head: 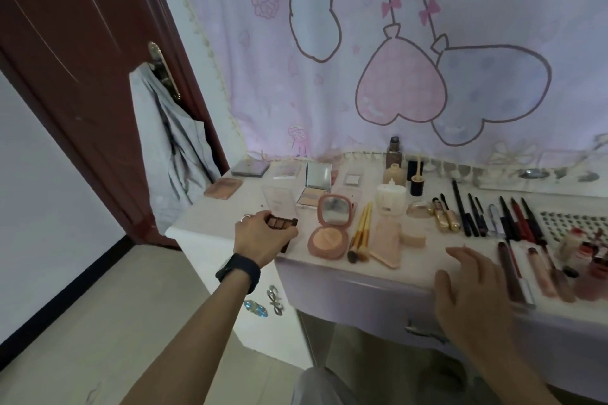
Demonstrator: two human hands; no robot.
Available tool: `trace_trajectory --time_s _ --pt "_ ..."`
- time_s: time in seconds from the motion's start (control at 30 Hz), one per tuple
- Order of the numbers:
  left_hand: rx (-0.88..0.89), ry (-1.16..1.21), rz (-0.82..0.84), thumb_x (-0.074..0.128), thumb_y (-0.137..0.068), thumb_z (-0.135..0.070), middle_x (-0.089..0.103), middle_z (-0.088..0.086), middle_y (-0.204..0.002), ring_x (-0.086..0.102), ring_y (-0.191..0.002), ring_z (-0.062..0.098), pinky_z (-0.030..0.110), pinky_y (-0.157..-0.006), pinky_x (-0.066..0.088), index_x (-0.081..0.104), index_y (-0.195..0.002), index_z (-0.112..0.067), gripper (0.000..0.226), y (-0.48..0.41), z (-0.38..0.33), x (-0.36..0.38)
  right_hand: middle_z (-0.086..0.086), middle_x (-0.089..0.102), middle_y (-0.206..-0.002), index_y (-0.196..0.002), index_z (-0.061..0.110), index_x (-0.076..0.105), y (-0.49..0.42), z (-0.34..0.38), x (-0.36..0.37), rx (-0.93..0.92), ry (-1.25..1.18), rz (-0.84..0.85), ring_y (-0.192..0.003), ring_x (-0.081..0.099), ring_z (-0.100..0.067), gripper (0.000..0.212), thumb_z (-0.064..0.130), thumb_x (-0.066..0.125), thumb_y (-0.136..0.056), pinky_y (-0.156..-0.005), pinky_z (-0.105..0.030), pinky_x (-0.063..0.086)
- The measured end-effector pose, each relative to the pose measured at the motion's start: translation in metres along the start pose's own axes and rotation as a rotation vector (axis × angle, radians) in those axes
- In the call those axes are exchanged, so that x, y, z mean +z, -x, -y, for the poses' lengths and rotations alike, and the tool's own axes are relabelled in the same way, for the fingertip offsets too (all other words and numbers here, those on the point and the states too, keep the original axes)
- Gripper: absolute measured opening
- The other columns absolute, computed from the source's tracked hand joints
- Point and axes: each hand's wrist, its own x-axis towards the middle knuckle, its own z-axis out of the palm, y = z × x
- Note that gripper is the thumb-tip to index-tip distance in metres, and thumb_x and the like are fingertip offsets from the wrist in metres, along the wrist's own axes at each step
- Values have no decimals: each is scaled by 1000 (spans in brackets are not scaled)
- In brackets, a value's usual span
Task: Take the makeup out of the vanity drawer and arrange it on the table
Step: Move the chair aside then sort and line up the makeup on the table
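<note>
My left hand (261, 235) grips a small dark brown eyeshadow palette (282, 222) just above the left part of the vanity table (210, 220). My right hand (467, 286) lies flat with spread fingers on the table's front edge, above the shut drawer (378, 302) and its handle (422, 332). Beside the palette an open pink compact (330, 227) with a mirror lies on the table. Several gold-handled brushes (360, 233), pencils (493, 217) and lip glosses (539, 270) lie in rows to the right.
Bottles (393, 163) and flat palettes (250, 168) stand along the back under a pink cartoon curtain (362, 59). A dark red door (82, 59) with a grey garment (174, 148) on its handle stands at the left. Tiled floor lies below.
</note>
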Motion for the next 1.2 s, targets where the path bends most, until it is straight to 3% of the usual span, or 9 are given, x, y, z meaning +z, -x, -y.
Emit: trace_trajectory --time_s 0.13,0.27,0.37,0.63,1.2 --pt "-41 -39 77 61 -57 -59 70 -1 -94 62 -97 23 38 -90 53 67 -87 -22 48 -13 -5 13 -27 55 -135 -132 -6 53 6 -1 6 -37 194 10 -127 49 -42 65 43 43 -92 -109 -53 37" --pt "-32 -94 103 62 -58 -57 71 -2 -88 64 -89 21 36 -88 53 69 -82 -20 44 -22 -7 20 -29 54 -140 -132 -10 56 8 1 11 -11 316 101 -131 50 -42 78 54 42 -90 -111 -55 33" --pt "-22 -110 104 64 -58 -56 72 -2 -84 65 -87 21 36 -86 54 71 -80 -21 42 -26 -10 23 -28 54 -141 -134 -10 56 8 -3 13 -33 376 140 -131 52 -40 79 56 39 -92 -110 -55 36" --pt "-40 -82 82 79 -70 -54 72 3 -102 64 -99 25 39 -91 54 72 -98 -17 47 -26 -8 30 -26 53 -143 -137 -9 54 7 -6 15 -64 372 123 -133 52 -38 77 54 38 -95 -111 -53 37" --pt "-20 -120 60 76 -71 -62 67 10 -110 59 -105 31 42 -95 50 67 -103 -17 56 -33 -1 40 -23 49 -148 -142 -4 50 6 -2 10 -35 406 179 -139 47 -35 81 59 29 -95 -116 -50 31"
